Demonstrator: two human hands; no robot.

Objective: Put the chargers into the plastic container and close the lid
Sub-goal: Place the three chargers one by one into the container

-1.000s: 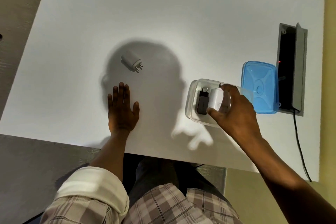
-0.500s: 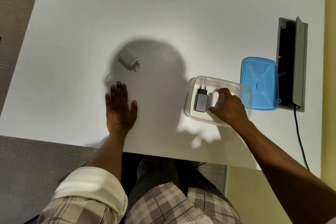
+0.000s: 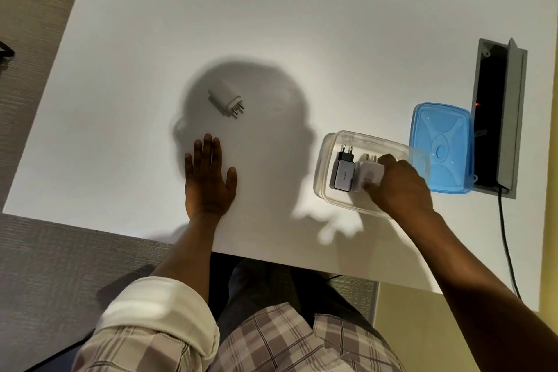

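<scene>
A clear plastic container (image 3: 326, 160) stands open on the white table, right of centre. Inside it lies a black-and-grey charger (image 3: 342, 174) with a white charger (image 3: 368, 174) beside it. My right hand (image 3: 398, 187) reaches into the container, fingers closed around the white charger, which rests on the container floor. Another white charger (image 3: 225, 97) lies loose on the table, in the shadow just beyond my left hand (image 3: 208, 178), which rests flat and open on the table. The blue lid (image 3: 442, 146) lies right of the container, its edge overlapping the container's rim.
An open cable box (image 3: 495, 118) with a raised grey flap is recessed in the table at the far right, touching the lid. A black cable (image 3: 507, 248) runs from it toward the front edge. The table's near edge is close to my body.
My right hand lowered the white charger into the container beside the black-and-grey one. My left hand stayed flat on the table.
</scene>
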